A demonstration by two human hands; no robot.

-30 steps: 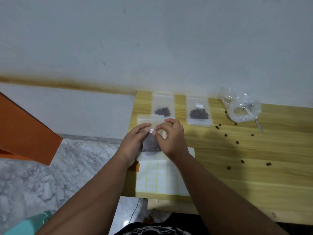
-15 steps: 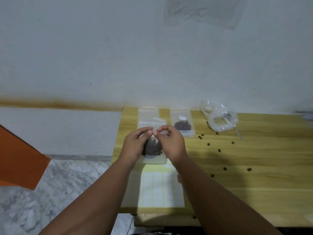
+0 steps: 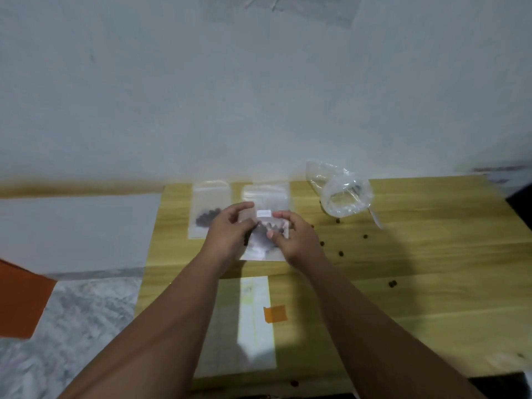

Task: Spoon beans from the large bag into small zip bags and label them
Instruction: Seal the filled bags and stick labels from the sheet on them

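My left hand (image 3: 229, 230) and my right hand (image 3: 293, 237) both grip a small zip bag (image 3: 266, 243) with dark beans in it, held just above the wooden table (image 3: 403, 283). A white label (image 3: 264, 213) is stuck on its upper part. A second small bag of beans (image 3: 207, 210) lies flat at the back left. A third small bag (image 3: 266, 192) lies behind the held one, mostly hidden. The large clear bag (image 3: 344, 194), nearly flat, sits at the back right. A sheet of white labels (image 3: 253, 321) lies between my forearms.
Several loose beans (image 3: 341, 252) are scattered to the right of my hands. A spoon handle (image 3: 375, 218) sticks out of the large bag. An orange tab (image 3: 275, 313) lies beside the label sheet. The table's left edge drops to a marble floor (image 3: 72, 326). A white wall stands behind.
The camera view has shifted up and right. The label that was pinched between my fingertips is now stuck on the bag, and my hands have spread to the bag's two sides.
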